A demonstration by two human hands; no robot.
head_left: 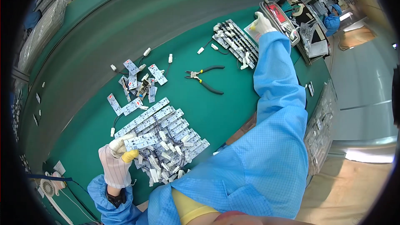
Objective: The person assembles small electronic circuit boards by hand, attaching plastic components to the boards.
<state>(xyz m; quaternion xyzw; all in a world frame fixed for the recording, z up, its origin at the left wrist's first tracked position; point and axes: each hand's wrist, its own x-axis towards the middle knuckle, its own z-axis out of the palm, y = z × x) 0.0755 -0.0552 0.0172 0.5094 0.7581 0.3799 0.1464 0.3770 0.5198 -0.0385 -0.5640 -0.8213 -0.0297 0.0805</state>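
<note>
Landmark: the pliers [204,80], black-handled with yellow collars, lying with handles spread on the green bench [227,108].

Left side: your gloved left hand [117,152] is nearer you and to the left of the pliers. Its fingers are closed on the left end of a short white circuit board [143,141], held over a layered pile of board strips [160,121]. The pile lies to the near left of the pliers, with dark leads and white connectors [154,175] heaped on its near part. You cannot tell from this view whether the held board touches the pile.

Right side: your gloved right hand [263,24] is beyond and to the right of the pliers, at a pale printed sheet [253,32] and just beside a clear case [293,35] with a red item [277,12] inside. You cannot tell whether its fingers grip anything. A second stack of strips [241,33] lies between that hand and the pliers.

Also noted: a loose cluster of small boards [132,80] to the left of the pliers; a white fan [47,187] farther off, toward the near left of them
</note>
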